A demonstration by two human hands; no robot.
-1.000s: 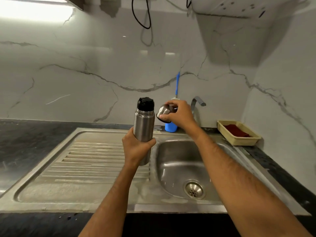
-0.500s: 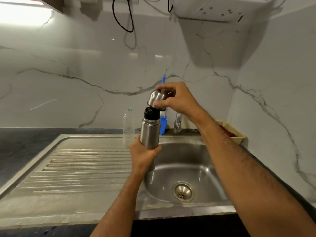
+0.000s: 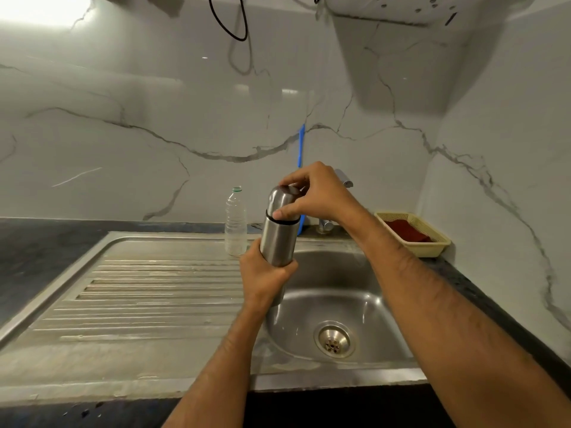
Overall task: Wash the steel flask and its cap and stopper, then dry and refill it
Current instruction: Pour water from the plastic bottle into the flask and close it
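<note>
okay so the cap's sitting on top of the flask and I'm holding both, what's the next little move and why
Probably twist the steel cap with the right hand until it seats. A thin dark band shows between the cap and the flask, so it looks not fully down, and the left hand already grips the body to brace the turn.

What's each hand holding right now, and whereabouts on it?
The left hand grips the steel flask around its lower body. The right hand grips the steel cap by its sides, on top of the flask.
</note>
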